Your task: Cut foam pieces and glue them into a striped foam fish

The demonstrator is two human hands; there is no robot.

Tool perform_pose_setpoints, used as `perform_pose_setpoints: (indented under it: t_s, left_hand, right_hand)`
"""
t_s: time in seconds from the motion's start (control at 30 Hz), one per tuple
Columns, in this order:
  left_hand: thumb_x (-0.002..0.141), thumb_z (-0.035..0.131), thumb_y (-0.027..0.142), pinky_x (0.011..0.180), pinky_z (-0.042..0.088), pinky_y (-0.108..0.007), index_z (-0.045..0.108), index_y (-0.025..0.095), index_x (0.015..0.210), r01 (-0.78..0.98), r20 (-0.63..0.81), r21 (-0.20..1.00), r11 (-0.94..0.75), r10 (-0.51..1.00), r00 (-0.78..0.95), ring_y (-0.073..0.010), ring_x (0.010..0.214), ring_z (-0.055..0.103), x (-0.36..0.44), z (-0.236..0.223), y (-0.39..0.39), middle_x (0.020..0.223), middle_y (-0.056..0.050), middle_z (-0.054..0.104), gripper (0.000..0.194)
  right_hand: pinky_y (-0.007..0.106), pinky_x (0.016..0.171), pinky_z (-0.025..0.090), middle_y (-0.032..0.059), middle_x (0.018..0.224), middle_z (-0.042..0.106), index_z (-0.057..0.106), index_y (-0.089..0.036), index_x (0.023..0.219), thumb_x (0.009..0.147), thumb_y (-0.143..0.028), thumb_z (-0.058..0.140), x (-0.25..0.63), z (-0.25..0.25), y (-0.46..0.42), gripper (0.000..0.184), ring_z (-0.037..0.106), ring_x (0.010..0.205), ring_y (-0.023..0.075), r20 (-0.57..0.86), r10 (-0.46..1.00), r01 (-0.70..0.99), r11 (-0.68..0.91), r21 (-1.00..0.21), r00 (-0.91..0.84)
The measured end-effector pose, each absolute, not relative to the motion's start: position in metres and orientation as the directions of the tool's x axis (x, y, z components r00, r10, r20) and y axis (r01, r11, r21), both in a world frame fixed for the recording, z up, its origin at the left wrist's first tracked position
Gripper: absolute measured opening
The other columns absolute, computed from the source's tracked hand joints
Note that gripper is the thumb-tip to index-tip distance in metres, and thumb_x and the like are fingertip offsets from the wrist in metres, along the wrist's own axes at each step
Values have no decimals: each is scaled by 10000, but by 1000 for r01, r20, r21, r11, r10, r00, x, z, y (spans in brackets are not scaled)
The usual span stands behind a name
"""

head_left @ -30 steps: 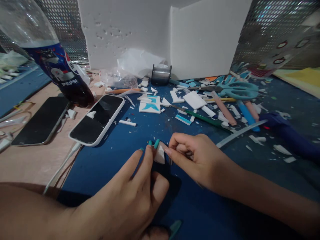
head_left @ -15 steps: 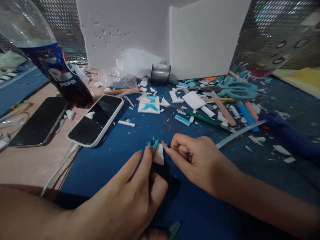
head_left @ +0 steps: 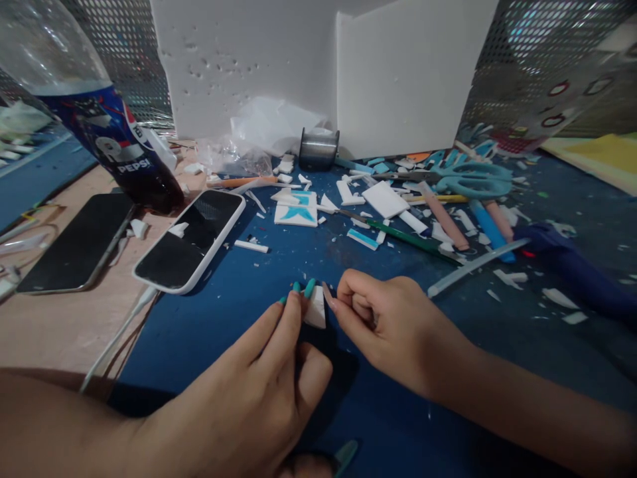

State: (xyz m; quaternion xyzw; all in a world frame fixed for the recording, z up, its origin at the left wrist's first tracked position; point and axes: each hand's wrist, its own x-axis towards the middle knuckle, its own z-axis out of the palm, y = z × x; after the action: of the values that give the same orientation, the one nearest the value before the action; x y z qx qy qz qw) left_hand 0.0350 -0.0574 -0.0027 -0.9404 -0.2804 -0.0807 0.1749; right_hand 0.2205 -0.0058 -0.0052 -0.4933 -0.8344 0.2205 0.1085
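Note:
My left hand (head_left: 259,372), with teal nails, has its fingertips pressed together on a small white foam piece (head_left: 315,311) over the blue mat. The fingers cover the piece's left part. My right hand (head_left: 388,318) is closed just to the right, its fingers curled in. A long pale thumbnail or thin tip points up beside the foam's right edge; contact is unclear. Whatever the curled right fingers hold, if anything, is hidden. Beyond both hands lies a white foam square (head_left: 297,211) with a light-blue painted shape.
A white-cased phone (head_left: 192,242), a dark phone (head_left: 77,242) and a Pepsi bottle (head_left: 119,146) stand left. Foam scraps, blue scissors (head_left: 475,180), a green-handled tool (head_left: 411,238) and a glue gun (head_left: 572,265) lie right. A spool (head_left: 319,150) sits before white foam boards (head_left: 403,79).
The right thumb has drawn back slightly from the foam's face to its right edge. My left hand keeps its hold on the foam, almost unmoved.

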Motion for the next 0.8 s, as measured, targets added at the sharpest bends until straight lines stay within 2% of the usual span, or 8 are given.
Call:
perform_pose_setpoints:
  t_s: [0.2, 0.33, 0.53, 0.63, 0.8]
  left_hand:
    - [791, 474, 629, 939, 433, -368, 615, 127, 795, 549, 263, -279, -788, 487, 833, -314, 1010, 632, 34, -1, -57, 863, -85, 714, 521]
    - [847, 426, 576, 915, 482, -366, 616, 120, 816, 565, 274, -240, -790, 503, 820, -332, 1066, 613, 31, -4, -59, 917, -116, 719, 494]
    - [942, 271, 453, 962, 477, -338, 624, 80, 848, 633, 350, -84, -769, 572, 741, -303, 1150, 567, 25, -10, -60, 1119, -227, 653, 522]
    - [932, 311, 421, 945, 498, -351, 632, 83, 840, 624, 341, -8, -781, 585, 736, -308, 1161, 558, 23, -10, -60, 1123, -222, 652, 476]
    - [949, 311, 331, 984, 479, -375, 644, 45, 884, 609, 363, -11, -793, 564, 742, -317, 1161, 554, 23, -7, -61, 976, -185, 696, 443]
  right_hand:
    - [234, 421, 205, -67, 416, 392, 395, -211, 666, 859, -231, 438, 220, -5, -6, 199, 350, 368, 81, -29, 871, 753, 407, -517, -491]
    - [229, 403, 186, -76, 398, 362, 399, -210, 653, 863, -232, 436, 221, -6, -6, 214, 318, 345, 76, 1, 862, 719, 423, -551, -507]
    - [235, 411, 184, -66, 413, 398, 414, -205, 657, 872, -234, 445, 220, -4, -4, 219, 350, 360, 79, -50, 859, 735, 406, -543, -510]
    - [234, 413, 187, -64, 418, 409, 421, -205, 662, 867, -234, 453, 220, -4, -3, 209, 352, 364, 81, -54, 860, 737, 401, -544, -508]
    - [223, 412, 200, -74, 409, 385, 426, -201, 655, 862, -225, 463, 221, -4, -3, 211, 335, 362, 73, -38, 860, 718, 400, -570, -509]
